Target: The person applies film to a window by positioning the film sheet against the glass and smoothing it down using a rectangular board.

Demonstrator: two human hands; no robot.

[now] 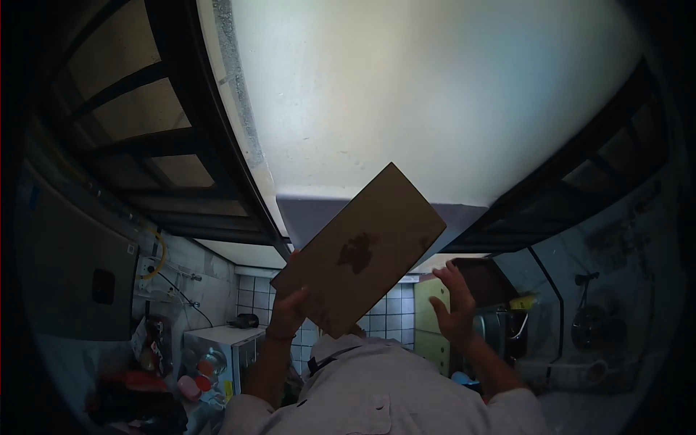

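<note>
A flat brown rectangular panel, like cardboard, is held up tilted in the middle of the view. Dark blotchy stains mark its face, the largest near the centre. At the panel's lower left edge, my left hand grips it, with the thumb on the near face and the other fingers mostly hidden behind. To the right of the panel, my right hand is raised with thumb and fingers apart, holding nothing. A gap shows between that hand and the panel's edge.
A large pale surface fills the top, with dark frames on both sides. A grey cabinet stands at left, above a white counter unit with bowls. At right are a green drawer unit, a metal pot and a hanging pan.
</note>
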